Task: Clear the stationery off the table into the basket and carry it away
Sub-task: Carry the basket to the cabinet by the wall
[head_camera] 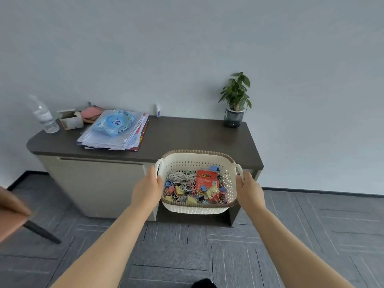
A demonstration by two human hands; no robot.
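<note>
A white perforated basket (197, 208) with a brown rim hangs in the air in front of a dark-topped cabinet (187, 138). My left hand (148, 188) grips its left handle and my right hand (249, 191) grips its right handle. Inside lie several coloured binder clips (192, 197), a coil of white cord (178, 176) and a red card packet (206, 179). The basket's far rim overlaps the cabinet's front edge in view; whether it touches the top I cannot tell.
On the cabinet sit a stack of papers (116, 138) topped by a blue pack, a small open box (70, 119), a clear bottle (44, 115), a small white bottle (158, 110) and a potted plant (235, 100). A chair leg (41, 231) crosses the grey floor at left.
</note>
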